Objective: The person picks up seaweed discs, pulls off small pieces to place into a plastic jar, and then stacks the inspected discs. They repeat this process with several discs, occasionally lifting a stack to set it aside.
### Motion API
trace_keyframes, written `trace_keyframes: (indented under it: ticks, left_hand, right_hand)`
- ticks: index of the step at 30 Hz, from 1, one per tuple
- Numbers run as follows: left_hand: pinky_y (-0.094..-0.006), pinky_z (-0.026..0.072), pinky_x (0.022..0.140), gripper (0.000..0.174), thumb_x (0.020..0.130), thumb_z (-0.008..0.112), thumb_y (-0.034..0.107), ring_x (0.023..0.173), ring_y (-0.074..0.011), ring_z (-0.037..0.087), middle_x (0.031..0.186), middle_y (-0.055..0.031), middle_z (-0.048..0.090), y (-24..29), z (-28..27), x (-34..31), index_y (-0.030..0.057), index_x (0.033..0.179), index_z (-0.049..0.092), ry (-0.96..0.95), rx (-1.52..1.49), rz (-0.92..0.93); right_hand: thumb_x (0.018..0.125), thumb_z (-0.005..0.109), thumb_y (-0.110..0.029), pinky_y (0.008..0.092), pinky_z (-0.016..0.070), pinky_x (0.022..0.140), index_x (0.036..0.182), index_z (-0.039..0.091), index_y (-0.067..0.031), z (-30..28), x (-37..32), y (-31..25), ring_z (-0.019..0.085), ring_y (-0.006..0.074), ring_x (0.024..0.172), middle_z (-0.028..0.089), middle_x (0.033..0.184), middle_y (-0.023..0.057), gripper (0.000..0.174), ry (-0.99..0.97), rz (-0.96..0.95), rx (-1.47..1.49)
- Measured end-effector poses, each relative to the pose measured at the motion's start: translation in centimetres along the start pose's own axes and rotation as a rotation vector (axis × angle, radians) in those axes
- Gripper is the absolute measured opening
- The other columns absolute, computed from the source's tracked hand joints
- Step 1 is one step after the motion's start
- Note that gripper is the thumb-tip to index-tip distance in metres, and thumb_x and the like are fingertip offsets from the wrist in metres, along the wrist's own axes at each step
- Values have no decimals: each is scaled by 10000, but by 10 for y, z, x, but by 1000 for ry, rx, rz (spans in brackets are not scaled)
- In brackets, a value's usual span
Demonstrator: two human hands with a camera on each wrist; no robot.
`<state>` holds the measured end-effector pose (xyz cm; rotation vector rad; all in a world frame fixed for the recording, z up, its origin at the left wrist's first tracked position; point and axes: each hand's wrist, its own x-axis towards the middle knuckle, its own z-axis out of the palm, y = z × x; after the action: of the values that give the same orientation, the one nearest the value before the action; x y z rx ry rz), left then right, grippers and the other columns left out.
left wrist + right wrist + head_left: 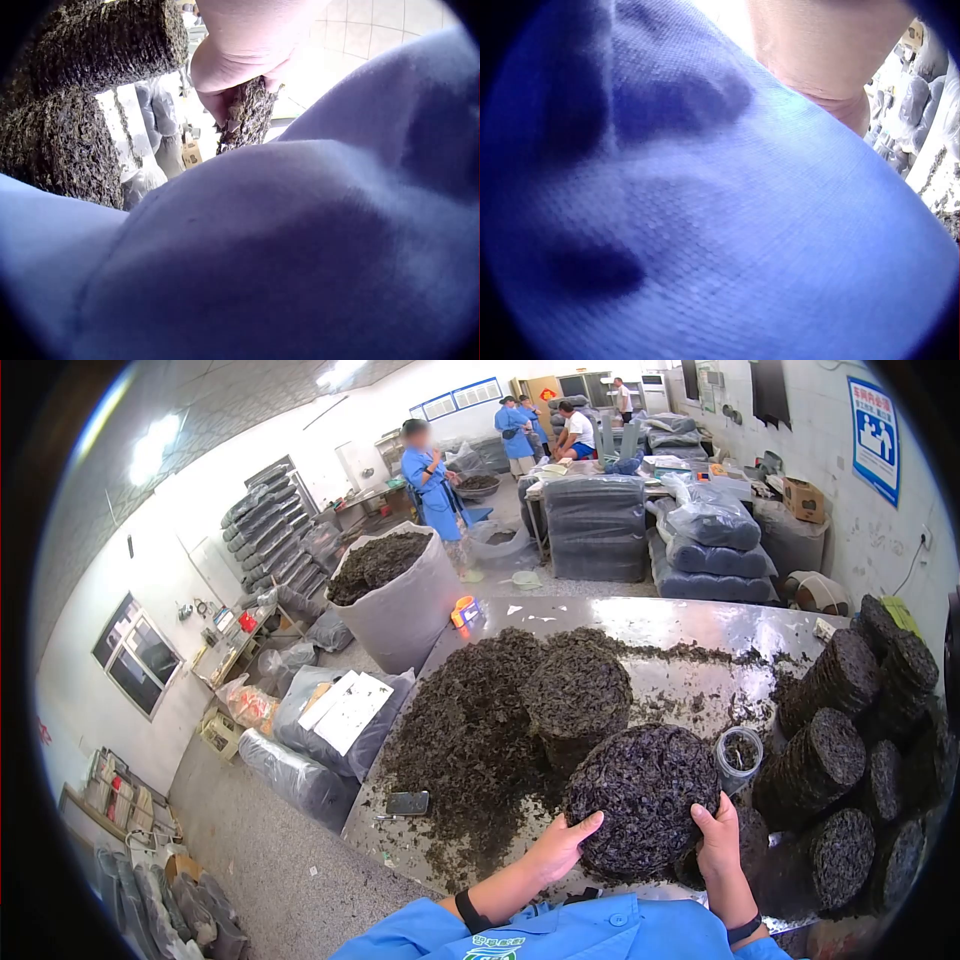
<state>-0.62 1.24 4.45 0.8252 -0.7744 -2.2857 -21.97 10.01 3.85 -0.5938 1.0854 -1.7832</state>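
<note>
Left hand (553, 850): I see it gripping 1 dark disc (640, 800)
Right hand (722, 838): grips its opposite edge
Jar (733, 784): near the disc

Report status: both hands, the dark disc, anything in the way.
Left hand and right hand gripping disc at opposite edges. Disc held at near side of table. Jar close by on the right; no obstruction seen.

A dark, crinkled, round seaweed-like cake (640, 800) is held with its broad face showing, by the metal table's (720, 622) near edge.
</note>
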Motion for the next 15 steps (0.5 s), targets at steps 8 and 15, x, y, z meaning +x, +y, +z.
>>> trace_keyframes:
  ticks: [8, 15]
  left_hand:
    - [-372, 412, 971, 442, 895, 614, 210, 1128, -195, 503, 1226, -76, 536, -3, -1, -1, 26, 1260, 446, 16, 4, 28]
    - [-418, 408, 991, 465, 893, 604, 160, 1162, -235, 496, 1268, -93, 512, -3, -1, 1, 30, 1297, 413, 0, 7, 21]
  right_hand:
    - [795, 668, -74, 322, 432, 934, 1202, 504, 4, -1, 0, 1, 583, 173, 1024, 612, 1132, 76, 446, 2, -12, -10]
    - [807, 638, -45, 316, 424, 939, 1211, 493, 13, 0, -1, -2, 574, 165, 1027, 601, 1146, 79, 434, -9, -2, -5]
